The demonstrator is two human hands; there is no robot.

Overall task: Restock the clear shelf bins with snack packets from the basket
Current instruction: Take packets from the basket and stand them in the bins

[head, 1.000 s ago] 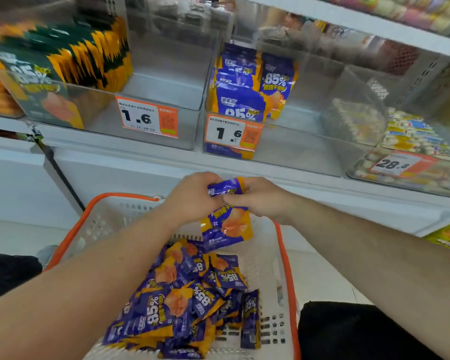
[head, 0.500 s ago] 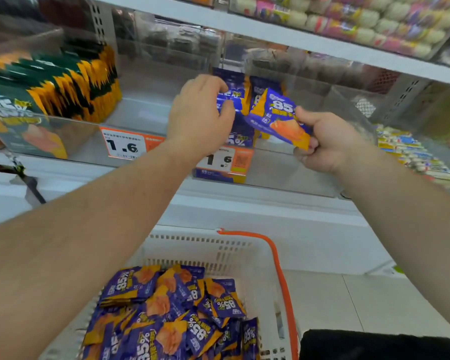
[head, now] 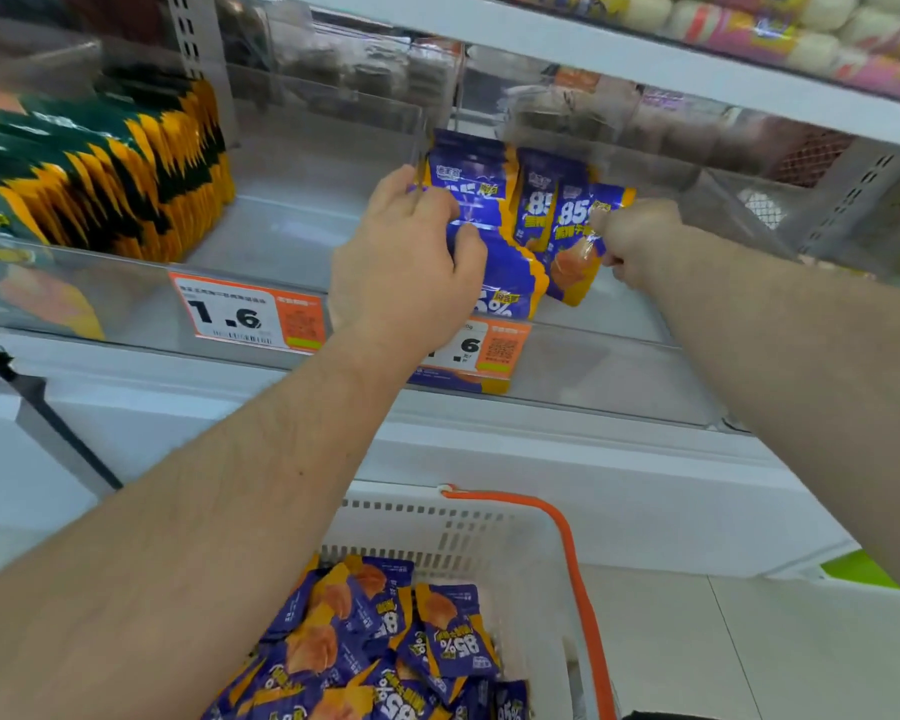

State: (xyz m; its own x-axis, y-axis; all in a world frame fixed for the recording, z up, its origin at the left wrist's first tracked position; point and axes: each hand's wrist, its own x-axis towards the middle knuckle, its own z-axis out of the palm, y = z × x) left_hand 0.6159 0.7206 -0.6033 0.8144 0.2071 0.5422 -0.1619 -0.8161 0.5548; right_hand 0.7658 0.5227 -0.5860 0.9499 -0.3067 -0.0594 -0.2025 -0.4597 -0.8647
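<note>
- Left hand [head: 406,262]: as I read it, the fingers are curled round the top of a purple snack packet [head: 505,275] at the front of the clear shelf bin [head: 593,356], thumb on its face.
- Right hand [head: 632,241]: fingers folded, pinching the edge of a second purple packet [head: 572,246] standing just beside the first, inside the same bin.
- Bin contents: behind these two, a few purple packets stand upright [head: 468,174]; most of the bin's floor to the right shows bare, so I judge it far from full.
- Basket [head: 489,532], white with an orange handle [head: 567,543], below the shelf: a loose heap of the same purple packets [head: 385,646] remains, so most of the restocking is left.
- Neighbouring bin, left: green-and-yellow packets [head: 126,163] in a dense row, price label [head: 245,314] on its front.
</note>
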